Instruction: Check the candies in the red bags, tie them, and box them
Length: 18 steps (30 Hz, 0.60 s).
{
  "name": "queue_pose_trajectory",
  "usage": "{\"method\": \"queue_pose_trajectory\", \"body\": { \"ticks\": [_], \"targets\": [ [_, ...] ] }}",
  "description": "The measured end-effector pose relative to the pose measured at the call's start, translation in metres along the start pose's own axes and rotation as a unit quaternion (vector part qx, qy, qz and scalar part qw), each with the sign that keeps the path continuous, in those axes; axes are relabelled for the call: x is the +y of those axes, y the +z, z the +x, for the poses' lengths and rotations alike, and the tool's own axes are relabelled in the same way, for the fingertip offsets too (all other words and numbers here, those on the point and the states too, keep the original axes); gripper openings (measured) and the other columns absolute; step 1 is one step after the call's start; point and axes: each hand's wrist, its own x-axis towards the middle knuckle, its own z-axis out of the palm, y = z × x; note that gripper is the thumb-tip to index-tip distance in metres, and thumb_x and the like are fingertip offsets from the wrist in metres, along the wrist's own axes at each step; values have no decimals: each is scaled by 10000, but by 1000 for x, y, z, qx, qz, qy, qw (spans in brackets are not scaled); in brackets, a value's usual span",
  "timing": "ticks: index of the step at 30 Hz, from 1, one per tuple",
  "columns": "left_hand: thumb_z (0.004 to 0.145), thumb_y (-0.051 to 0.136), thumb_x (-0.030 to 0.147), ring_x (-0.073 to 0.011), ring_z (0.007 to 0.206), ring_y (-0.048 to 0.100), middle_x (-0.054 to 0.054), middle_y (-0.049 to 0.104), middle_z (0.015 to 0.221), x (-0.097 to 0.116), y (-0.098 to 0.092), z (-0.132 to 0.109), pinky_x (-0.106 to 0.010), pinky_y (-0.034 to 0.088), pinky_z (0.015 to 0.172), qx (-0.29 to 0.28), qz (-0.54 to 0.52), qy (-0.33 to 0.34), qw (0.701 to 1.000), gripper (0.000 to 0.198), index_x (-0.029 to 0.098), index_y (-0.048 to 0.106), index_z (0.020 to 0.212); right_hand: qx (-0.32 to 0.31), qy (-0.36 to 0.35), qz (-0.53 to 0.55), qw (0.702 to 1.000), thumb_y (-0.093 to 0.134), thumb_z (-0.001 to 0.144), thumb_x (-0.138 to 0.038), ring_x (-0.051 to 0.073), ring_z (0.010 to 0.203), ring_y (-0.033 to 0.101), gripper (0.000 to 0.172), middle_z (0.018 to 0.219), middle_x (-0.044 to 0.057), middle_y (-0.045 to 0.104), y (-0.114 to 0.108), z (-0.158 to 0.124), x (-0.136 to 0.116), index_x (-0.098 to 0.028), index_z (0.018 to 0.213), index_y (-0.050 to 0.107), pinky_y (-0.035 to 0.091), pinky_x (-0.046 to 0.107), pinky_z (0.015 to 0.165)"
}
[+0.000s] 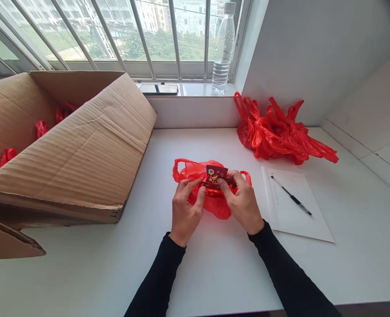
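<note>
A small dark red packet (213, 175) with gold print and a pale flower is held between the thumb and fingers of my right hand (246, 203). Under it lies an opened red plastic bag (218, 209), its handles spread to both sides. My left hand (185, 211) is at the bag's left side, thumb and fingers curled in on the thin plastic. Something shiny and red shows in the bag's mouth between my hands, mostly covered by the packet and my fingers.
At left stands an open cardboard box (92, 145) with red bags inside. Several knotted red bags (281, 132) sit against the wall. Right of my hands, a black pen (290, 195) lies on white paper (307, 224). On the windowsill are a phone (158, 90) and a water bottle (223, 53).
</note>
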Motion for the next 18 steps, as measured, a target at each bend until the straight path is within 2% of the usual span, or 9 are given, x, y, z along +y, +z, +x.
{"method": "queue_pose_trajectory", "body": {
  "ticks": [3, 5, 7, 9, 11, 13, 18],
  "targets": [
    [973, 613, 221, -251, 1195, 654, -85, 711, 1276, -2, 1, -1, -427, 551, 1011, 22, 13, -16, 1000, 374, 244, 650, 1344, 24, -23, -29, 999, 475, 1052, -264, 220, 1127, 637, 214, 1201, 53, 697, 1, 1, 2, -271, 1242, 572, 520, 414, 982],
    [964, 600, 196, -263, 1193, 657, -85, 709, 1289, -3, 2, -1, -446, 561, 989, 34, 21, -21, 999, 453, 260, 585, 1413, 13, -44, -71, 996, 488, 1029, -219, 235, 1205, 596, 263, 1258, 72, 665, 2, 1, 3, -263, 1274, 572, 478, 440, 1034],
    [947, 596, 173, -262, 1157, 667, -82, 703, 1264, -2, 1, -1, -440, 574, 948, 41, 31, -19, 999, 475, 265, 566, 1412, -14, -54, -109, 993, 514, 1001, -189, 241, 1146, 621, 205, 1179, 77, 681, 3, 0, 3, -243, 1176, 608, 476, 441, 999],
    [922, 598, 146, -251, 1100, 679, -79, 689, 1199, -1, 1, -1, -417, 578, 918, 39, 44, -13, 998, 371, 241, 629, 1279, -55, -53, -128, 989, 559, 972, -173, 233, 1009, 658, 116, 1040, 46, 706, 3, -1, 3, -238, 1035, 631, 469, 438, 942],
    [895, 604, 125, -226, 1009, 691, -62, 673, 1104, -1, 0, -1, -375, 581, 868, 15, 56, -6, 998, 205, 224, 678, 1058, -107, -53, -149, 982, 597, 948, -170, 232, 941, 663, 98, 986, 27, 712, 1, -3, 3, -240, 990, 653, 448, 455, 923],
    [875, 612, 118, -199, 916, 693, -43, 664, 1049, -1, -1, -1, -338, 580, 805, -27, 69, -1, 997, 150, 228, 681, 949, -149, -49, -172, 973, 623, 930, -182, 258, 979, 653, 154, 1037, 49, 703, -3, -5, 5, -244, 1057, 681, 435, 484, 933],
    [839, 635, 122, -201, 936, 699, -47, 668, 1176, -3, -2, -3, -338, 581, 795, -109, 93, 8, 990, 327, 266, 701, 1125, -211, -46, -192, 957, 705, 842, -217, 291, 1036, 613, 454, 1121, 83, 645, -15, -7, 12, -270, 1290, 654, 463, 501, 923]
  ]
}}
